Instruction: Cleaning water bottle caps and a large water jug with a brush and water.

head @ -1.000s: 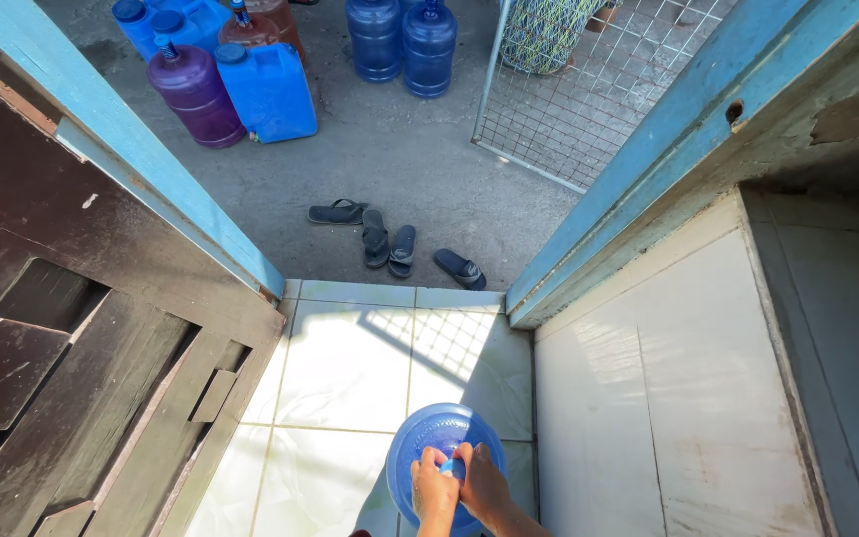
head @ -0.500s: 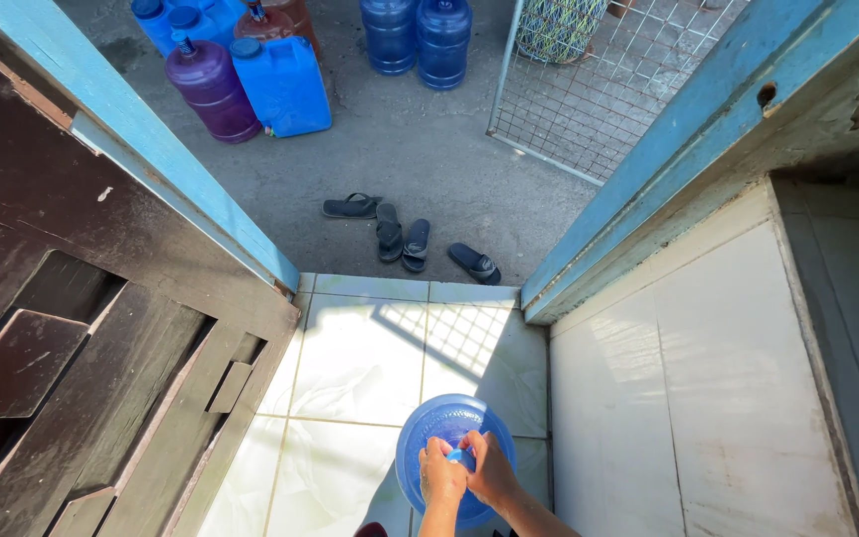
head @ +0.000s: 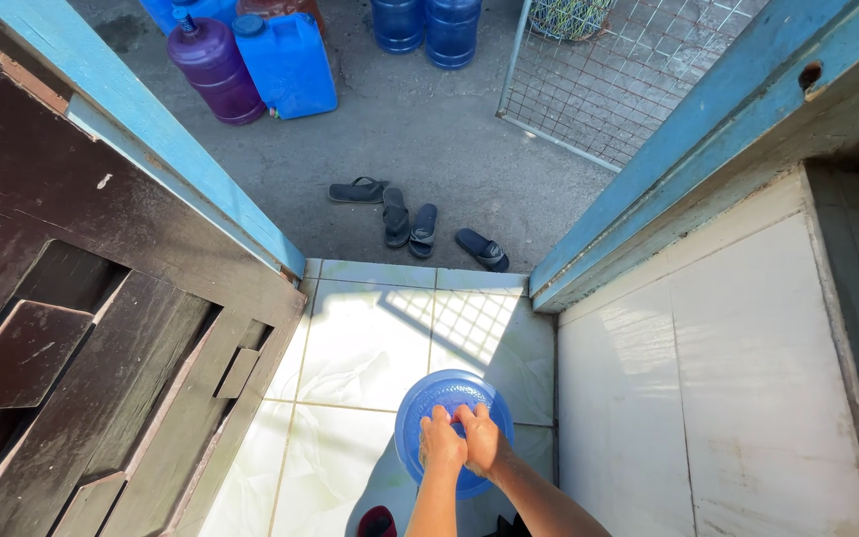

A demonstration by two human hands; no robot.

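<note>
Basin (head: 429, 398) (round, blue plastic) under both hands.

We see 4 dark sandals (head: 420, 221) outside, blue jerrycan (head: 288, 62) beside purple jug (head: 214, 67), wire fence (head: 620, 70) opp.

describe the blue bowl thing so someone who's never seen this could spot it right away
Start at the open doorway with the blue frame and look down to the white tiled floor just inside it. The round blue basin sits there under the left hand and right hand. It alone is shallow and round; the other blue things are tall jugs outside.
</note>
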